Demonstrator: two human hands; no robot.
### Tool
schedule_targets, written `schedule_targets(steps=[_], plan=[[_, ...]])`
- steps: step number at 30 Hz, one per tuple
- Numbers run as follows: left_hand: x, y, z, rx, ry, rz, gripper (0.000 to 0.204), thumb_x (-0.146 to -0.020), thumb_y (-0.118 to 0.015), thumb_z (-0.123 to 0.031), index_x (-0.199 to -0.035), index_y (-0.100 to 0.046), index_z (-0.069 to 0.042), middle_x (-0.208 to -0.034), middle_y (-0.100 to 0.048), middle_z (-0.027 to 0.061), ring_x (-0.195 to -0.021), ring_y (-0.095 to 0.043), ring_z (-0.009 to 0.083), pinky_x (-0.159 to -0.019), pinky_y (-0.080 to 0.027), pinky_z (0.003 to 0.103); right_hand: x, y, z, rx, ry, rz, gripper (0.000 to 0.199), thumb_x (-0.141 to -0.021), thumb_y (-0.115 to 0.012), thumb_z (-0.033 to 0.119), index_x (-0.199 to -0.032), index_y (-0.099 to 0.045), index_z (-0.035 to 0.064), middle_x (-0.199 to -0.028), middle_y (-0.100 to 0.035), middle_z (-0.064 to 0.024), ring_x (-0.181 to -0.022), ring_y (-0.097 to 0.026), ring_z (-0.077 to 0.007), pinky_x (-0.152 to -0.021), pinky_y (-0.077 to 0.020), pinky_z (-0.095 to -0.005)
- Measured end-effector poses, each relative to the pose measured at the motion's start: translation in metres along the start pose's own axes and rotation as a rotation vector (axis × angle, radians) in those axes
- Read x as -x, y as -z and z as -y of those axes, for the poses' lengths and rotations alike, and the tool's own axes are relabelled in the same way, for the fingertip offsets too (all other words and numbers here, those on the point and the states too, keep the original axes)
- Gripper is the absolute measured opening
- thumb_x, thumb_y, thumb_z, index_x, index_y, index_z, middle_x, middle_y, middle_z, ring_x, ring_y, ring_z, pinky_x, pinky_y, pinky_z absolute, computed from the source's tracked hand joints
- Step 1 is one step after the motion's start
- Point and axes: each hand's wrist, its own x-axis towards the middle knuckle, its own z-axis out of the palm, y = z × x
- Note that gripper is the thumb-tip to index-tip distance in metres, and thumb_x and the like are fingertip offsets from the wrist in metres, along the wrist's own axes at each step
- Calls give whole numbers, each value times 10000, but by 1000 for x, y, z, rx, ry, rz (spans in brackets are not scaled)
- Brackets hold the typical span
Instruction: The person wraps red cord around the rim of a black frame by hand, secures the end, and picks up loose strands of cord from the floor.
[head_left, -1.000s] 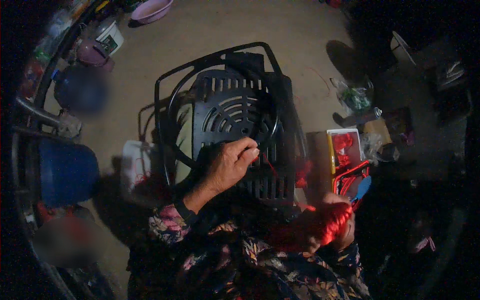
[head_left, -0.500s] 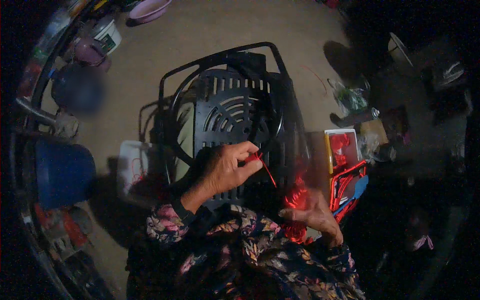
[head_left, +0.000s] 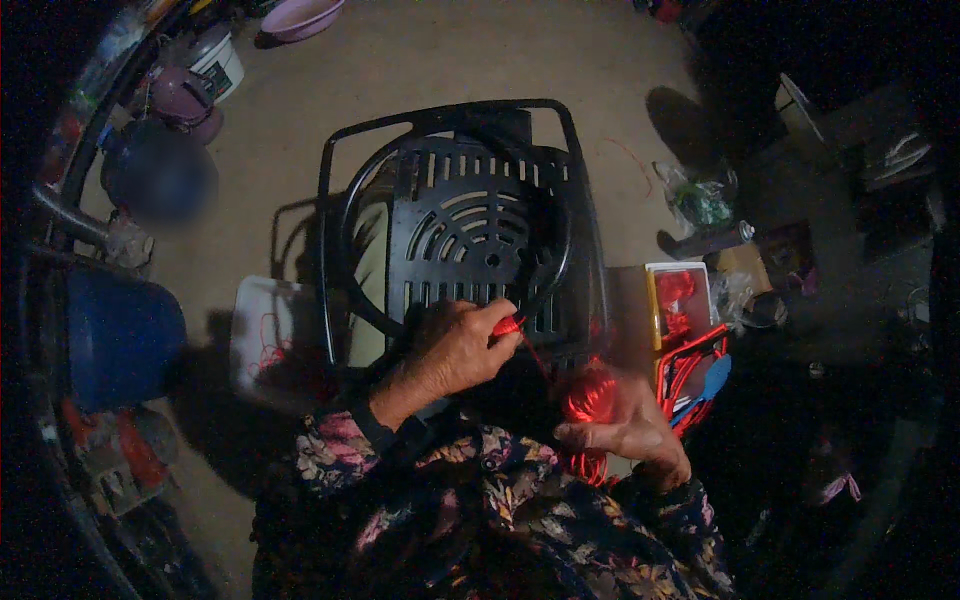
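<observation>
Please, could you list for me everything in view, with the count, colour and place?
Cord bundle: 1, red, right of lower centre
Cord wad: 1, red, centre
Slotted panel: 1, black, centre
Tray: 1, white, left; red thread inside
Box: 1, white and yellow, right
Blue object: 1, blue, nearer than box
Plastic bag: 1, clear, upper right
Basin: 1, pink, top left
Bucket: 1, white, upper left
Container: 1, blue, far left
Others: uncountable, too dark or blurred, both sides
Left hand: 1, bare, holding cord wad
Right hand: 1, bare, holding cord bundle
</observation>
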Motion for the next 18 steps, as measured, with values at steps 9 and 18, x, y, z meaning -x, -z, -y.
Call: schedule_targets(steps=[9,18], plan=[[4,8,-3,-18,-149,36,195,-859,-624,-217,-853,-582,-27,-656,-627,187,-650,-636,386,-580,-490,475,-21,1,15,-13,28,97,420,-722,-769,52,-1097,-581,20,-935,-640,-4,-866,-568,-73,-765,-486,-248],[7,-11,14,-257,-354,-54,206,-882,-604,-242,-757,-585,-79,-620,-619,156,-587,-628,352,-516,-470,477,14,15,-31,-196,-97,-202,336,-797,-704,126,-1087,-556,42,-880,-619,-10,-742,-569,-77,-660,-491,-231]])
